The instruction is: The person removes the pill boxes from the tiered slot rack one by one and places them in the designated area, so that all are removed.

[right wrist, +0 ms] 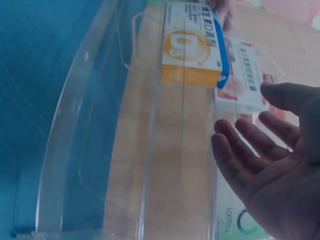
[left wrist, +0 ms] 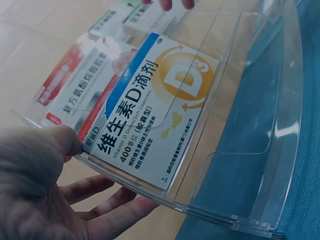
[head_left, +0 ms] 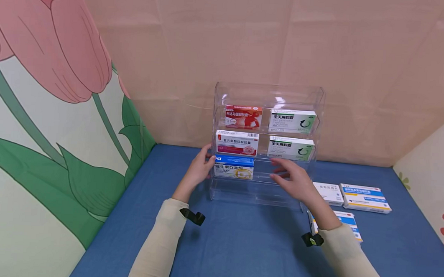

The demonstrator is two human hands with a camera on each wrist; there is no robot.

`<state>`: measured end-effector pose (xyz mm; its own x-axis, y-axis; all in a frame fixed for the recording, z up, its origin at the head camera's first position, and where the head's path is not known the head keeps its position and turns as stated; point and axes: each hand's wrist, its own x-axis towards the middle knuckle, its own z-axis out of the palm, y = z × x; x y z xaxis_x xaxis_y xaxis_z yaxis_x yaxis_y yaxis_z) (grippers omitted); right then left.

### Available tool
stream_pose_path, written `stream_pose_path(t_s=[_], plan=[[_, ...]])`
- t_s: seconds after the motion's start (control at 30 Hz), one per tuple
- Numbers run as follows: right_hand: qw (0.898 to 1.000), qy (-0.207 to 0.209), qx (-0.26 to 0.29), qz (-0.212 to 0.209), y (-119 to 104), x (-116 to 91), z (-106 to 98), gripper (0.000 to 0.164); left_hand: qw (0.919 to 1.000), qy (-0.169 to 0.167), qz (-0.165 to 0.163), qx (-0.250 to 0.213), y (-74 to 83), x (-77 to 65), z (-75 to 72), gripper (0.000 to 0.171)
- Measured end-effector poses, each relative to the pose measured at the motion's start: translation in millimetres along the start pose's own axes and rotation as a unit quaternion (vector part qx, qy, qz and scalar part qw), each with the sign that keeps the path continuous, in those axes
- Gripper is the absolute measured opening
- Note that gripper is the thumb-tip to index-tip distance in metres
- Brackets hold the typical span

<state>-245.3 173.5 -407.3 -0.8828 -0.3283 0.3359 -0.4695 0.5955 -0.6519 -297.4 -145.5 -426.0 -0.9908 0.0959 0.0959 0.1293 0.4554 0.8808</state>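
A clear plastic display rack [head_left: 264, 193] stands upright with medicine boxes on its tiers. My left hand [head_left: 199, 165] grips the rack's left side, thumb in front and fingers round the outer edge, as the left wrist view shows. Right by the thumb is a blue-topped vitamin D box [left wrist: 160, 110] on a lower tier. My right hand [head_left: 293, 180] is in front of the rack's right half, holding nothing, its fingers [right wrist: 252, 142] loosely bent and spread. Just above it sits a green-and-white capsule box [head_left: 291, 148].
Higher on the rack are a red box [head_left: 243, 117], a white-and-pink box [head_left: 237, 143] and another green-and-white box [head_left: 292, 121]. On the blue tabletop [head_left: 235, 248], a white box [head_left: 328, 193] and a blue-striped box [head_left: 366, 198] lie right of the rack; another striped box [head_left: 347, 220] is partly behind my right forearm.
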Motion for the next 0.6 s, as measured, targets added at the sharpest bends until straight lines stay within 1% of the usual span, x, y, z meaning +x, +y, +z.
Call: stream_pose_path(t_s=[0.27,0.5,0.6], plan=[[1.000,0.016,0.017,0.006,-3,8,14,0.051,1.0000,-0.002,-0.003,0.007,0.8,-0.4,-0.1,0.052],[0.998,0.010,0.041,0.036,-5,17,24,0.051,1.0000,-0.001,-0.004,0.003,0.7,-0.3,0.3,0.051],[0.998,0.002,0.045,0.040,-6,20,28,0.052,1.0000,-0.001,-0.004,0.000,-0.3,-0.3,0.6,0.051]])
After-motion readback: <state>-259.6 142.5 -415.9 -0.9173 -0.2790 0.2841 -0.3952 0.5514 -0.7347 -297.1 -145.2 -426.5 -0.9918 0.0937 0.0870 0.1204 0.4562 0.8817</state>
